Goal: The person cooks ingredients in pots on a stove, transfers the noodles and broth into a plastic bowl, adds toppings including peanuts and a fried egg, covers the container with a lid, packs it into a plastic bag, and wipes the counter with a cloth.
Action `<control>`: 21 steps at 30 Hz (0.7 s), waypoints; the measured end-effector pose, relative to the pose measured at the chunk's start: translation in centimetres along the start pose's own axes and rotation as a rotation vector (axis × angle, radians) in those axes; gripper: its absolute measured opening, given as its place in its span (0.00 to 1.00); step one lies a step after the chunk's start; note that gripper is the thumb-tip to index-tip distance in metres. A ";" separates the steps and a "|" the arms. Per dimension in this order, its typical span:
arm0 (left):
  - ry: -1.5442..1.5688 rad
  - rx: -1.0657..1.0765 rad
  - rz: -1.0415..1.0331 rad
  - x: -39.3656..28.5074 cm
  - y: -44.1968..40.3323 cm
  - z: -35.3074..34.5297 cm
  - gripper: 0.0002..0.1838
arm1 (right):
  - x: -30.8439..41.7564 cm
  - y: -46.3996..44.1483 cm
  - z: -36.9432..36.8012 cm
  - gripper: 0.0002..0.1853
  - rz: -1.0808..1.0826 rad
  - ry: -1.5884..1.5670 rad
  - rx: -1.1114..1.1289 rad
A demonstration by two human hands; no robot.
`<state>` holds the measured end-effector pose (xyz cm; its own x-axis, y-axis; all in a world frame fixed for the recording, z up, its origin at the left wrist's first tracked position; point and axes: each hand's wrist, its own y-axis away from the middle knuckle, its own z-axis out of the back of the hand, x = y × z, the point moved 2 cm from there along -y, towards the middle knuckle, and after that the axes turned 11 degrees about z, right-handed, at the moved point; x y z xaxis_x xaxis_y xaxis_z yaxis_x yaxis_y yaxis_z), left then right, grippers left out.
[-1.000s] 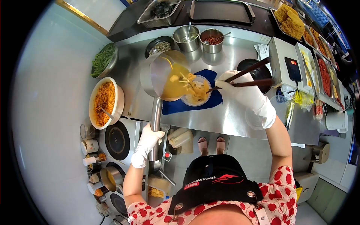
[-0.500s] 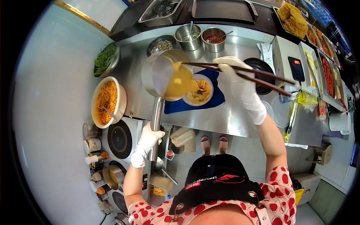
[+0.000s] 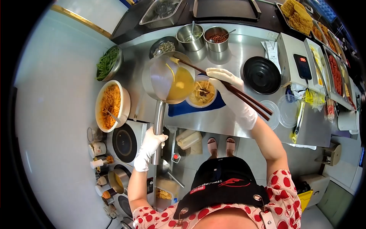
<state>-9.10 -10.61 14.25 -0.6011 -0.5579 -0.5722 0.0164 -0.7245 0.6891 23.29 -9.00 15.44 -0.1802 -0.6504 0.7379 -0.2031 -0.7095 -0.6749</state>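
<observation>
My gloved left hand (image 3: 153,143) is closed round the metal handle of a saucepan (image 3: 152,82), which is tilted over the counter. Yellowish broth (image 3: 181,84) lies in the pan, with a noodle-like strip on its inner wall. A pair of long brown chopsticks (image 3: 238,95) is gripped in my gloved right hand (image 3: 227,82); their tips reach into the pan near its far rim. Beside and partly behind the pan, a round clear plastic bowl (image 3: 203,91) holds noodle-like strips, broth and some dark bits. It stands on a dark blue cloth (image 3: 179,110).
A white bowl of shredded orange food (image 3: 127,103) and a bowl of greens (image 3: 103,68) stand left. Behind are two steel pots (image 3: 190,42) and a dark bowl (image 3: 154,47). To the right are a black plate (image 3: 262,74), clear lids (image 3: 288,110) and a scale (image 3: 291,57).
My right hand has moved left, and the chopstick tips have shifted up and left inside the pan. The stream of broth running from pan to bowl before is no longer visible.
</observation>
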 end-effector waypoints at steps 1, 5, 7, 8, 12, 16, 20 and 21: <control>-0.007 -0.009 -0.010 -0.1 0.1 0.0 0.17 | -0.4 0.0 -0.3 0.08 0.022 -0.005 -0.013; -0.077 -0.037 0.028 -1.0 1.1 -0.1 0.15 | -1.6 1.6 -0.5 0.07 0.018 0.003 -0.008; -0.060 -0.043 0.024 -1.3 1.4 -0.2 0.15 | -1.2 2.0 -0.1 0.07 -0.014 -0.024 0.004; -0.054 -0.044 0.024 -1.4 1.6 -0.3 0.15 | -0.8 2.2 0.2 0.06 -0.008 -0.041 -0.013; -0.058 -0.048 0.015 -0.7 1.2 -0.3 0.14 | 0.4 1.9 0.1 0.06 -0.028 -0.073 0.069; -0.053 -0.050 0.002 -0.9 1.4 -0.5 0.15 | -0.5 2.8 0.5 0.06 -0.031 -0.053 0.092; -0.066 -0.064 0.012 -0.6 1.5 -0.6 0.15 | -0.5 2.9 1.1 0.08 -0.053 -0.040 0.083; -0.067 -0.064 0.007 -0.4 1.5 -0.7 0.16 | -0.3 2.8 1.2 0.08 -0.057 -0.027 0.103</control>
<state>-8.27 -11.71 15.22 -0.6532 -0.5362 -0.5346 0.0708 -0.7462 0.6619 23.89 -11.12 13.31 -0.1450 -0.6141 0.7758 -0.1121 -0.7689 -0.6295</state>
